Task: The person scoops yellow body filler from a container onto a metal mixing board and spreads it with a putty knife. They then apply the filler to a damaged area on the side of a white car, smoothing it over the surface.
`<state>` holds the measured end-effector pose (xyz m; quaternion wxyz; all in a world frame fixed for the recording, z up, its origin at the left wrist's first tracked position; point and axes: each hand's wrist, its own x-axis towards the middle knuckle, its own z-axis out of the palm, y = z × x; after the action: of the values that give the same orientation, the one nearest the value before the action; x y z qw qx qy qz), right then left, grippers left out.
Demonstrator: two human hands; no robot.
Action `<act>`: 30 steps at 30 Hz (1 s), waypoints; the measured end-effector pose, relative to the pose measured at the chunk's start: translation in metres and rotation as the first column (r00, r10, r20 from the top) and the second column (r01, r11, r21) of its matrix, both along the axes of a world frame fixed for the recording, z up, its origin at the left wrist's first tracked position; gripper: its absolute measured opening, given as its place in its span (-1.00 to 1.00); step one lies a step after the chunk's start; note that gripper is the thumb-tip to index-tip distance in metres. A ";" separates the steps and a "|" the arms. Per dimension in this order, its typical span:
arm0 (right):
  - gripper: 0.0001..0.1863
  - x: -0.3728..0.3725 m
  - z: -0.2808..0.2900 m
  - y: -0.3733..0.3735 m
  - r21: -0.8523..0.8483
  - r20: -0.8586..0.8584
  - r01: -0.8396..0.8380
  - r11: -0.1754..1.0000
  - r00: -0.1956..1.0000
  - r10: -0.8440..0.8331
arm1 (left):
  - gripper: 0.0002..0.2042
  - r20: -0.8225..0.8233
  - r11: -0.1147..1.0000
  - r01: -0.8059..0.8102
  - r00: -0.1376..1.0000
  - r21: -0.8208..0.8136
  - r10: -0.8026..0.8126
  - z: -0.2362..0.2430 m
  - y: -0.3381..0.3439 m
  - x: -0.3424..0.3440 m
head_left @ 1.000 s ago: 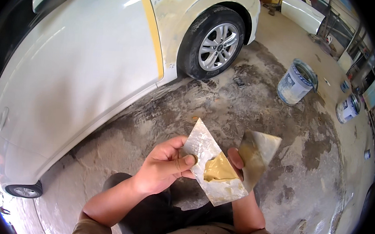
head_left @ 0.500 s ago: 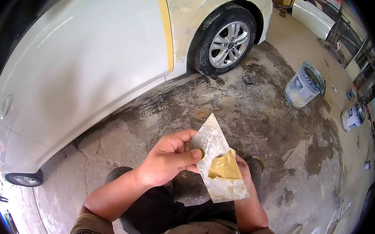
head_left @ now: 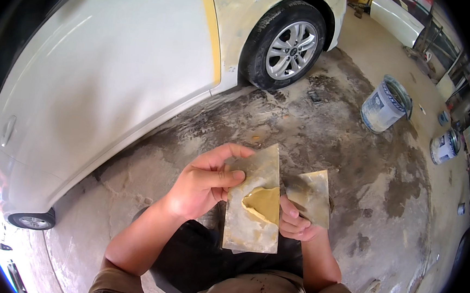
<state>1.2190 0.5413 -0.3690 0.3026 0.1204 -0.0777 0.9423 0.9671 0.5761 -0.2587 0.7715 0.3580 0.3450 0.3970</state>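
Observation:
My left hand (head_left: 193,186) is closed on a flat grey rectangular putty plate (head_left: 259,167), thumb on its face and fingers mostly behind it. A mound of yellow putty (head_left: 265,204) lies on the plate's face, against its right edge. My right hand (head_left: 296,225) grips a smaller flat putty spreader (head_left: 317,198) just right of the plate. Yellow putty shows along the spreader's top edge. Both tools are tilted upright over my lap.
A white car (head_left: 103,83) stands ahead and left, with yellowish filler on its front fender (head_left: 230,15) and a black front tyre (head_left: 257,55). Two paint-type buckets (head_left: 382,109), (head_left: 444,147) stand at right on the stained concrete floor (head_left: 354,149). A loose white car panel (head_left: 397,19) is at the far right.
The spreader in my right hand has come out from behind the plate to its right. My left hand has turned the plate more upright, and the putty on it has changed shape.

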 end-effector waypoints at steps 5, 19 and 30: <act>-0.61 -0.009 0.003 0.001 0.023 0.096 -0.099 0.995 0.991 0.097 | -0.65 0.019 0.993 0.115 0.993 -0.037 -0.115 0.001 0.002 0.002; -0.47 -0.019 -0.025 -0.033 -0.154 0.500 0.503 0.850 0.782 -0.372 | -0.65 0.003 0.994 0.079 0.997 0.069 -0.080 0.000 -0.006 0.015; -0.54 -0.029 0.005 -0.023 0.009 0.549 0.475 0.880 0.733 -0.402 | -0.68 -0.045 0.985 0.113 0.993 0.128 -0.108 -0.002 -0.009 0.018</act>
<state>1.1896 0.5184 -0.3639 0.4897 -0.1891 -0.1229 0.8422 0.9850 0.5672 -0.2606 0.7607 0.4336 0.3127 0.3683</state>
